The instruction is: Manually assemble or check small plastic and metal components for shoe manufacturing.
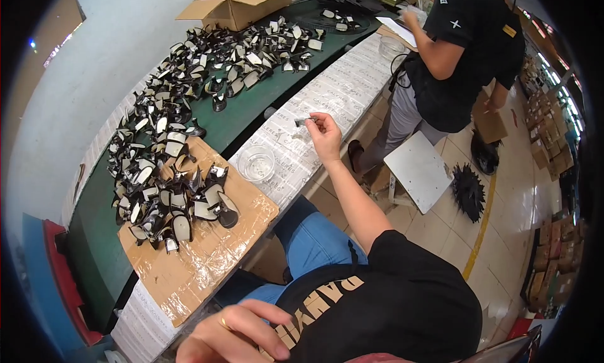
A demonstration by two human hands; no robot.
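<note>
My right hand (325, 136) reaches over the paper-covered ledge, its thumb and fingers pinching a small dark piece (303, 122) whose kind I cannot make out. Below it stands a round clear plastic bowl (256, 164) that seems to have little inside. Close to the lower edge is my left hand (236, 331), a ring on one finger; its fingers are loosely bent and apart, with nothing seen in them. Left of the bowl, many black heeled shoe parts with pale insoles (182, 228) are heaped on a brown cardboard sheet (207, 272).
More shoe parts spread over the green conveyor belt (88, 228) toward an open cardboard box (236, 11). A co-worker in black (472, 42) stands at the far right, near another clear bowl (391, 47). A white-topped stool (419, 171) and a dark bundle (468, 192) are on the right.
</note>
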